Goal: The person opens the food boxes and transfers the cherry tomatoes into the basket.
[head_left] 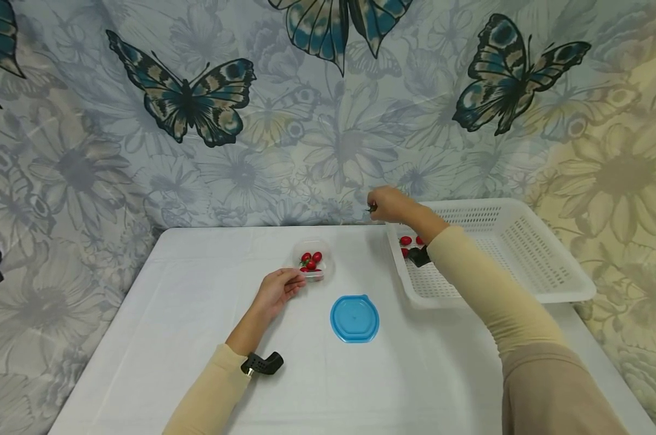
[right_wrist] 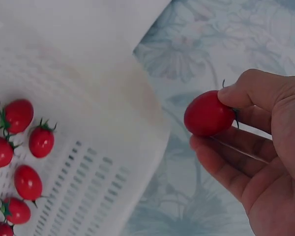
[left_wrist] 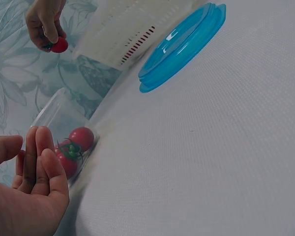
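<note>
My right hand (head_left: 389, 205) is raised over the left end of the white basket (head_left: 551, 300), and thumb and fingers pinch a red cherry tomato (right_wrist: 209, 113) with a green stem. In the head view the hand mostly hides that tomato. Beside the small clear plastic container (head_left: 328, 254) is my left hand (head_left: 276, 293), its fingertips right at the near rim. The left wrist view has these fingers loosely bent, thumb apart from them. Several cherry tomatoes (left_wrist: 81, 139) lie in the container, some with green stems.
Loose cherry tomatoes (right_wrist: 28, 182) lie in the basket's left part, partly behind the right forearm in the head view. A blue round lid (head_left: 355, 318) lies on the white-covered table (head_left: 142, 338) in front of the container. Behind the table hangs a butterfly-patterned cloth (head_left: 349, 151).
</note>
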`<state>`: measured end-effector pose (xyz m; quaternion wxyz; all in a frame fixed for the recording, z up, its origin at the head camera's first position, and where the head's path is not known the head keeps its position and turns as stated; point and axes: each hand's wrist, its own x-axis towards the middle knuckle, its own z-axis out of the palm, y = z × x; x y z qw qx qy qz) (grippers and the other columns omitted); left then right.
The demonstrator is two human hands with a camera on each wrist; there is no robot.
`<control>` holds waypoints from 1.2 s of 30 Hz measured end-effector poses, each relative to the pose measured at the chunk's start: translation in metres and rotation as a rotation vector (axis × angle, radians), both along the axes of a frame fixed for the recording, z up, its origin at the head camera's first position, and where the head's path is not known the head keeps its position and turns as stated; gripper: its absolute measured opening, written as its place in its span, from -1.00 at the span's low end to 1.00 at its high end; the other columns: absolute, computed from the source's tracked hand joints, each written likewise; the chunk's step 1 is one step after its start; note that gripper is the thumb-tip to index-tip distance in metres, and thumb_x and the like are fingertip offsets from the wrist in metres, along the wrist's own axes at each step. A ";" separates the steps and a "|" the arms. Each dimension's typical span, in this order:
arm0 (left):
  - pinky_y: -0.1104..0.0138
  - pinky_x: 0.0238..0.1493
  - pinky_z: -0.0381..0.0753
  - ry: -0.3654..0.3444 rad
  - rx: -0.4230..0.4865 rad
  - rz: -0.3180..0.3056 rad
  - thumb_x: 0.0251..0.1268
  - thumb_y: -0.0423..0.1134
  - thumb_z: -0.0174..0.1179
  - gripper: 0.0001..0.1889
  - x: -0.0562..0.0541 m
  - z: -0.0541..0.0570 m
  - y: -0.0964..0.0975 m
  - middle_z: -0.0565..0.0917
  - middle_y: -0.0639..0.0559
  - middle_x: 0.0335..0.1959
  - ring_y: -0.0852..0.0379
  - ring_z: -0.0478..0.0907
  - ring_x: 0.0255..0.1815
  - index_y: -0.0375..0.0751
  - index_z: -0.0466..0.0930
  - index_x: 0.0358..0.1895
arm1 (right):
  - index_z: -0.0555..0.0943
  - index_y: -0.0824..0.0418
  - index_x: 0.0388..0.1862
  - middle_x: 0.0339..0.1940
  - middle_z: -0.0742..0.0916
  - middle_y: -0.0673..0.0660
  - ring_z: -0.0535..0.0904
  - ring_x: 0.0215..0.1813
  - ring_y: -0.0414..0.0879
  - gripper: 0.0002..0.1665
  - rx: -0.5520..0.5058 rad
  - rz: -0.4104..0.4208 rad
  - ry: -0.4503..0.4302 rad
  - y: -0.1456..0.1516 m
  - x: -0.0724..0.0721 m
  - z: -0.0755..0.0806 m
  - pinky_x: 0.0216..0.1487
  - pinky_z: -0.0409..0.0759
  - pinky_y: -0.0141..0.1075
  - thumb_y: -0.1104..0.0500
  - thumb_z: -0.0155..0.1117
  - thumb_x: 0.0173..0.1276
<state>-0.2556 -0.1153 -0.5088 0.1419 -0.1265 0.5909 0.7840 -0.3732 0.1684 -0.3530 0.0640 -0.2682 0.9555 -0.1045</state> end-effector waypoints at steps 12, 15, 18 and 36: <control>0.52 -0.29 0.58 0.009 -0.013 0.000 0.48 -0.30 0.03 -0.68 0.000 0.002 0.000 0.68 0.17 -0.44 0.31 0.67 -0.38 -0.46 0.42 0.14 | 0.61 0.40 -0.39 -0.46 0.63 0.19 0.42 -0.40 -0.02 -0.89 -0.008 -0.065 0.015 0.035 -0.006 -0.002 -0.33 0.47 -0.19 0.36 0.23 0.10; 0.52 -0.30 0.58 0.012 -0.009 0.002 0.48 -0.30 0.03 -0.69 0.000 0.002 0.000 0.69 0.16 -0.44 0.30 0.66 -0.38 -0.46 0.42 0.13 | 0.60 0.39 -0.41 -0.46 0.63 0.18 0.42 -0.40 -0.02 -0.91 0.011 -0.090 -0.008 0.043 -0.005 -0.002 -0.33 0.46 -0.20 0.35 0.22 0.11; 0.52 -0.30 0.57 0.012 -0.004 0.007 0.47 -0.31 0.03 -0.72 0.000 0.001 0.000 0.69 0.16 -0.45 0.30 0.66 -0.38 -0.44 0.44 0.10 | 0.63 0.41 -0.35 -0.37 0.68 0.24 0.50 -0.35 0.02 -0.85 0.043 -0.105 -0.025 0.052 -0.004 -0.004 -0.26 0.54 -0.13 0.32 0.24 0.12; 0.50 -0.28 0.58 0.006 -0.015 0.014 0.48 -0.30 0.02 -0.74 0.002 -0.002 0.001 0.69 0.15 -0.43 0.29 0.66 -0.37 -0.42 0.46 0.07 | 0.61 0.47 -0.13 -0.19 0.69 0.34 0.57 -0.24 0.09 -0.68 0.106 -0.258 -0.207 0.101 0.005 -0.048 -0.19 0.61 -0.07 0.23 0.26 0.24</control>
